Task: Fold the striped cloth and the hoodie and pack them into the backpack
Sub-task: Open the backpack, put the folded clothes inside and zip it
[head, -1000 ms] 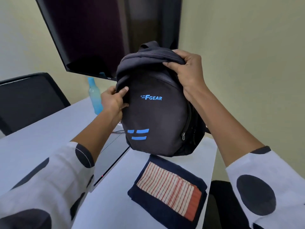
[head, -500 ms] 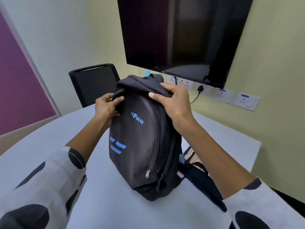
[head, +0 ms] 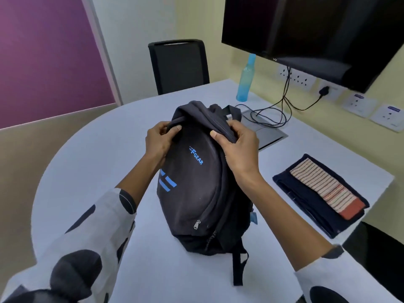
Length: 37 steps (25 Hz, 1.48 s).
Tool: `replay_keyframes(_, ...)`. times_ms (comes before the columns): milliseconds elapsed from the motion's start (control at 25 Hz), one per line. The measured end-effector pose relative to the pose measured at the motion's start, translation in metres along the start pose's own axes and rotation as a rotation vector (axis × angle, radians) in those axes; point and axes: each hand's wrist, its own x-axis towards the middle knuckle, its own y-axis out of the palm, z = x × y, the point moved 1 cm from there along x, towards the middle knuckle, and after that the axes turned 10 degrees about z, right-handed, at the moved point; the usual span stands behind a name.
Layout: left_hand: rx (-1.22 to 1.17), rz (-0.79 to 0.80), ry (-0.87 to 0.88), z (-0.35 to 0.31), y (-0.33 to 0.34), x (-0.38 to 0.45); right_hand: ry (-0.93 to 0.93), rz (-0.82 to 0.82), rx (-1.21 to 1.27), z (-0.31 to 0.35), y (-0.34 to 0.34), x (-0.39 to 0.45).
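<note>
Right now your left hand (head: 159,142) and right hand (head: 239,147) both pinch the top fabric of the backpack (head: 196,182), which stands on the table (head: 87,160). Right of the backpack, well apart, the striped cloth (head: 325,189) lies folded on the folded hoodie (head: 306,204). Pull unevenly and the backpack could tip or its zip snag. Behind the backpack stand a bottle (head: 246,78), cables (head: 273,114), a chair (head: 179,64) and a wall screen (head: 306,29).

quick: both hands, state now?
Left hand: gripping the backpack at its top left edge.
Right hand: gripping the backpack's top by the zipper.
</note>
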Motion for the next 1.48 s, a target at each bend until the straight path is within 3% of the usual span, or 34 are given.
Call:
replay_keyframes(120,0.217,-0.020,0.077,-0.002,0.003,-0.060,0.000,0.030,-0.008,-0.002,0.002,-0.003)
replay_keyframes(200,0.315,0.082,0.201,0.000,0.019,-0.102,0.003,0.105,0.010,-0.007,-0.001,-0.001)
replay_keyframes(320,0.591,0.249,0.232,0.025,0.052,-0.134,-0.011,0.287,0.076,-0.013,-0.009,0.000)
replay_keyframes(520,0.482,-0.075,0.210,0.031,0.063,-0.124,-0.155,0.396,-0.018,-0.042,-0.035,-0.036)
replay_keyframes(600,0.561,0.058,0.233,0.031,0.053,-0.123,-0.118,0.396,0.019,-0.056,-0.045,-0.048)
replay_keyframes(680,0.906,0.356,0.156,0.036,0.064,-0.131,-0.042,0.354,0.119,-0.062,-0.051,-0.045)
replay_keyframes(760,1.200,0.451,0.094,0.053,0.091,-0.145,-0.021,0.323,0.196,-0.061,-0.054,-0.037)
replay_keyframes(800,1.203,0.364,0.143,0.060,0.104,-0.149,-0.028,0.325,0.213,-0.059,-0.054,-0.035)
replay_keyframes(920,0.835,-0.002,0.285,0.053,0.103,-0.140,-0.086,0.348,0.163,-0.060,-0.053,-0.043)
replay_keyframes(1000,0.708,0.048,0.218,0.049,0.083,-0.131,-0.116,0.350,0.119,-0.064,-0.055,-0.048)
replay_keyframes(1120,0.926,0.374,0.101,0.054,0.087,-0.139,-0.077,0.331,0.187,-0.067,-0.056,-0.040)
replay_keyframes(1160,0.961,0.359,0.082,0.061,0.096,-0.145,-0.085,0.328,0.200,-0.064,-0.054,-0.038)
replay_keyframes(1280,0.843,0.060,0.227,0.074,0.111,-0.145,-0.106,0.360,0.209,-0.060,-0.048,-0.037)
replay_keyframes(1360,0.757,-0.053,0.248,0.069,0.107,-0.137,-0.148,0.342,0.164,-0.061,-0.051,-0.043)
replay_keyframes(1480,0.655,-0.065,0.206,0.064,0.095,-0.134,-0.513,0.154,-0.262,-0.077,-0.058,-0.064)
